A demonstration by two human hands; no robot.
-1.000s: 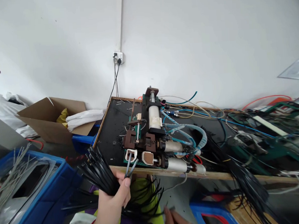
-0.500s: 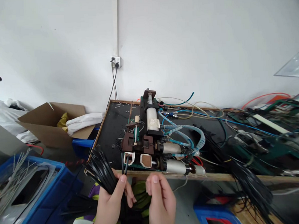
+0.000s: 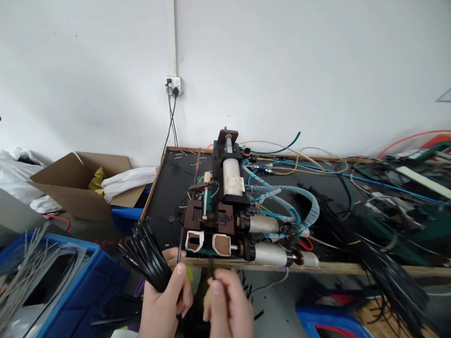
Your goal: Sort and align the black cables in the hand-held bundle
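My left hand [image 3: 167, 293] is closed around a bundle of black cables [image 3: 149, 258], whose ends fan out up and to the left. One more black cable [image 3: 179, 249] stands apart from them between its thumb and fingers. Just to the right, my right hand [image 3: 228, 307] pinches a single black cable [image 3: 211, 269], blurred, pointing up toward the bench edge. Beyond both hands sits a pneumatic machine [image 3: 209, 215] with brown metal jaws, two white-rimmed brown pads [image 3: 222, 245] and silver cylinders [image 3: 270, 254].
A blue crate [image 3: 84, 292] with thin grey wires stands at the left, a cardboard box [image 3: 71, 192] behind it. Blue air hoses [image 3: 306, 205] curl right of the machine. A black cable bundle [image 3: 390, 281] hangs over the wooden bench edge [image 3: 340, 269]; a blue bin [image 3: 313, 326] is below.
My right hand has moved left and slightly down, and a cable now shows in its fingers. One of two upright cables at my left thumb has gone from there.
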